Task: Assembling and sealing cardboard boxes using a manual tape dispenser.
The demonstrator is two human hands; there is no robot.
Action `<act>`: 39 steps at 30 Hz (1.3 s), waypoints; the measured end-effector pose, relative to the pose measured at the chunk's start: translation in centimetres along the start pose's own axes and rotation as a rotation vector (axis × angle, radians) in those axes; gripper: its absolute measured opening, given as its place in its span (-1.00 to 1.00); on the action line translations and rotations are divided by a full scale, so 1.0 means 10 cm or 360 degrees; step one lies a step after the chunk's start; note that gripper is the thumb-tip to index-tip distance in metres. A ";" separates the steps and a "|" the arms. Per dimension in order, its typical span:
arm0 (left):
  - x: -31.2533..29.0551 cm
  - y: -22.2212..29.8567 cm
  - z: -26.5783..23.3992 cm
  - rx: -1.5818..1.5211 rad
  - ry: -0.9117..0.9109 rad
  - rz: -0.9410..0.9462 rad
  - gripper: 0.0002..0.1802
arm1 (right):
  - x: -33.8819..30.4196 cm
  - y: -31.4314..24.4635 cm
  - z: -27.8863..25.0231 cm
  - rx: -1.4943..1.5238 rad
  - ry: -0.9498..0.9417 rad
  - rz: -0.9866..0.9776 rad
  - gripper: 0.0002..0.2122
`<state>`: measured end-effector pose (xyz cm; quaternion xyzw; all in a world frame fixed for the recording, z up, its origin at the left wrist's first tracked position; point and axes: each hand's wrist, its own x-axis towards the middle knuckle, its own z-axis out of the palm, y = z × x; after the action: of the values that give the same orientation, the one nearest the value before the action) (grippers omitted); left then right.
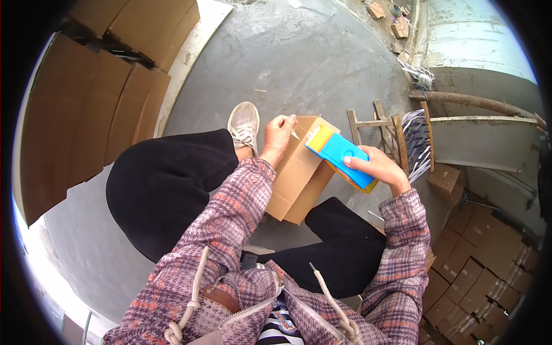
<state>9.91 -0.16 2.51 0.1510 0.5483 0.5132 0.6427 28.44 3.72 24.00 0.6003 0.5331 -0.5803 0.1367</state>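
Observation:
A brown cardboard box (291, 183) stands on the floor in front of me, between my legs. My right hand (376, 165) grips a blue-and-yellow tape dispenser (344, 156), thumb on its blue side. The dispenser's yellow front end hangs over the box's right side, pointing to the upper left. At the far left corner of the box, my left hand (278, 137) is closed in a pinch. A small pale sliver (295, 134) shows just below its fingertips; what the fingers hold is too small to make out.
Large cardboard boxes (80, 115) are stacked at the left. At the right are a wooden frame stool (411, 141), a small carton (445, 183) and flattened cardboard stacks (471, 270). Broken pieces of debris (401, 26) lie at the far right. My shoe (244, 123) rests left of the box.

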 end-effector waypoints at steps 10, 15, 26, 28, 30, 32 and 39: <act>-0.06 -0.04 0.11 0.0912 -0.0024 0.0388 -0.70 | 0.02 0.04 -0.02 -0.0045 0.0030 0.0079 -0.40; -0.06 -0.28 -0.14 0.1328 -0.0060 0.0184 -0.73 | 0.03 0.06 0.04 -0.0154 0.0118 0.0004 -0.40; -0.50 0.13 -0.10 0.1078 -0.0745 0.0711 -0.34 | 0.04 0.07 -0.02 -0.0091 0.0090 0.0036 -0.41; -0.47 0.15 -0.16 0.1186 -0.0812 0.0588 -0.25 | 0.03 0.05 0.01 -0.0069 0.0038 0.0075 -0.42; -0.42 0.20 -0.19 0.1351 -0.0873 0.0532 -0.27 | 0.02 0.00 0.03 -0.0105 0.0073 0.0048 -0.43; -0.44 0.25 -0.21 0.1355 -0.0869 0.0481 -0.27 | 0.05 0.00 0.03 -0.0077 0.0052 0.0032 -0.44; -1.16 0.07 -0.13 0.2175 -0.0413 0.1726 -0.61 | 0.05 0.03 0.01 -0.0068 0.0063 0.0016 -0.44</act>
<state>9.97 -9.94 8.97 0.7990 0.5108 0.2862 0.1370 28.50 3.74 23.41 0.6113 0.5449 -0.5561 0.1419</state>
